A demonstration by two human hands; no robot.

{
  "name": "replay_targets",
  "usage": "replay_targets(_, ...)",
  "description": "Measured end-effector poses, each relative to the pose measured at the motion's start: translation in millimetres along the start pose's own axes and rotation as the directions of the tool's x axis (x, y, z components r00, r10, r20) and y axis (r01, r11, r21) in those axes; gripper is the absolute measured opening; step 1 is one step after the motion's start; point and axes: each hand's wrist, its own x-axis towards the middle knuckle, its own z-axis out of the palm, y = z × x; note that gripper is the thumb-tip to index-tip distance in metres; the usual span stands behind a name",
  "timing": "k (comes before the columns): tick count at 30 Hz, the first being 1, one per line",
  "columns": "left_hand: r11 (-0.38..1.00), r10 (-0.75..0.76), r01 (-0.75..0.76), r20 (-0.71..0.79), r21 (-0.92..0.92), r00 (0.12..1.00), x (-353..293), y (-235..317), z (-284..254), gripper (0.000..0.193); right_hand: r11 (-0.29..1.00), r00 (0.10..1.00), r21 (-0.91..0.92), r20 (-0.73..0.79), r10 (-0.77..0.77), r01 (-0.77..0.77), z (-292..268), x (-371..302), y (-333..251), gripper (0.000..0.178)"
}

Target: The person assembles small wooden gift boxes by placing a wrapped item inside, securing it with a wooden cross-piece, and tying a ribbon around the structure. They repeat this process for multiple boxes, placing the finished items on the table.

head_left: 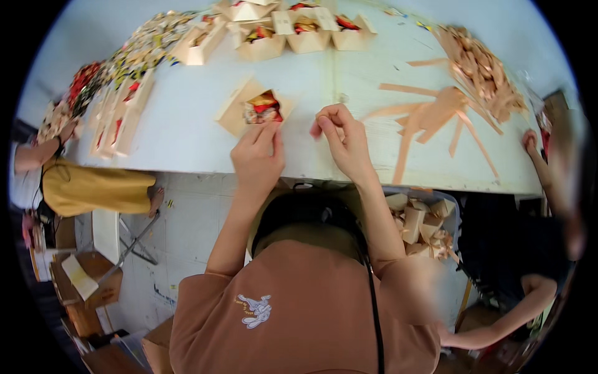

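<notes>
A small cream paper box [229, 114] stands open on the table, flaps spread. Inside it lie shiny red and gold wrapped pieces [265, 107], partly blurred. My left hand [258, 156] is closed at the box's near edge, thumb and fingers pinched together there; the fingertips cover part of that side. To the right of the box, my right hand [344, 140] is held over the table apart from it, fingers curled in to the thumb. Whatever it pinches, if anything, is too small to make out. Loose peach ribbon strips [436, 112] lie fanned out right of this hand.
Several filled cream boxes [307, 40] stand at the back. Long boxes [128, 118] and heaps of wrapped pieces [146, 40] lie left. A ribbon pile [479, 68] sits far right. A bin [423, 221] of folded boxes is below the table. People work on both sides.
</notes>
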Motion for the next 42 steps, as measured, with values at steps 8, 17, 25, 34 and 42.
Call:
replay_targets(8, 0.942, -0.268, 0.275, 0.062, -0.191, 0.961, -1, -4, 0, 0.011, 0.945, 0.934, 0.047, 0.179, 0.311, -0.324, 34, 5, 39, 0.025)
replay_targets(17, 0.947, -0.259, 0.277, 0.127, -0.161, 0.958, -2, -6, -4, 0.015, 0.935, 0.935, 0.163, 0.223, 0.277, -0.316, 36, 14, 35, 0.028)
replay_targets(25, 0.983, -0.138, 0.146, 0.075, -0.113, 0.988, -5, 7, -6, 0.006, 0.957, 0.934, 0.051, 0.237, 0.268, -0.287, 24, 5, 34, 0.026)
replay_targets(34, 0.978, -0.144, 0.155, 0.092, -0.136, 0.985, -6, 5, -7, 0.008, 0.954, 0.937, 0.099, 0.239, 0.253, -0.283, 25, 6, 29, 0.027)
replay_targets(42, 0.984, -0.126, 0.136, 0.096, -0.112, 0.987, -6, 5, -10, 0.009, 0.960, 0.943, 0.100, 0.238, 0.234, -0.263, 28, 6, 31, 0.026)
